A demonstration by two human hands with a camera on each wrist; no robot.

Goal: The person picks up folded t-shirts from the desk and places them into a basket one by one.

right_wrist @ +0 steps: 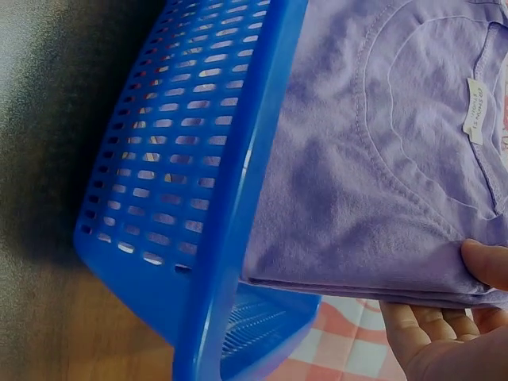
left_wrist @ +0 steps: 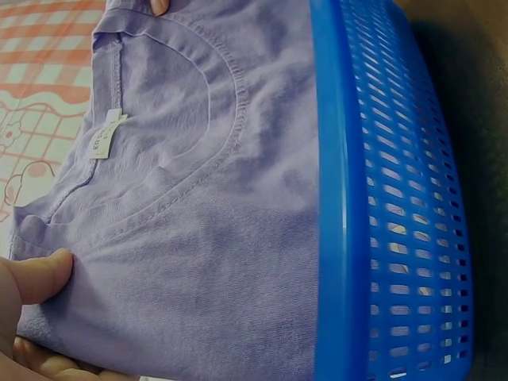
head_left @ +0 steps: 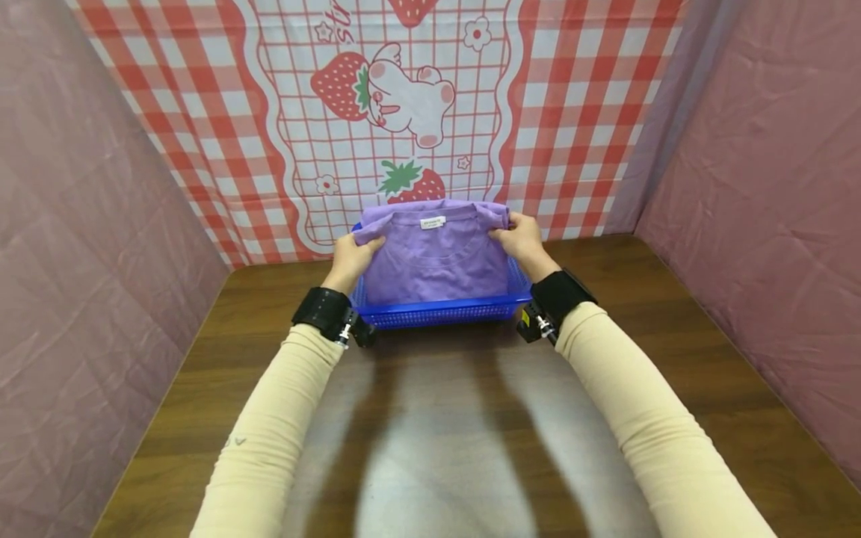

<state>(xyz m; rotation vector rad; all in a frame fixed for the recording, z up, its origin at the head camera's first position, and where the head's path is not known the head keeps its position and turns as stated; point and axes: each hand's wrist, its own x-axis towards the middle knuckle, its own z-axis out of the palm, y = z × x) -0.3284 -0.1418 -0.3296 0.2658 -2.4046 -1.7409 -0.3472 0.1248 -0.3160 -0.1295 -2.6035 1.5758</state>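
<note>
A folded purple T-shirt [head_left: 440, 261] lies partly in a blue plastic basket [head_left: 444, 310], its neckline and white label toward the back wall. My left hand [head_left: 355, 258] pinches the shirt's left shoulder, thumb on top and fingers beneath, as the left wrist view shows. At the opposite shoulder my right hand [head_left: 525, 240] grips the cloth the same way; the right wrist view shows the stacked fold edges above its fingers [right_wrist: 432, 321]. The shirt's front end sits behind the basket's near rim [left_wrist: 337, 190]. Most of the basket's inside is hidden under the cloth.
A brown wooden table [head_left: 444, 418] carries the basket near its back edge. Behind hangs a red-and-white checked cloth [head_left: 585, 112] with strawberry prints. Pink curtains [head_left: 87, 224] close off both sides. Black camera straps [head_left: 563, 293] circle both wrists close to the basket's front corners.
</note>
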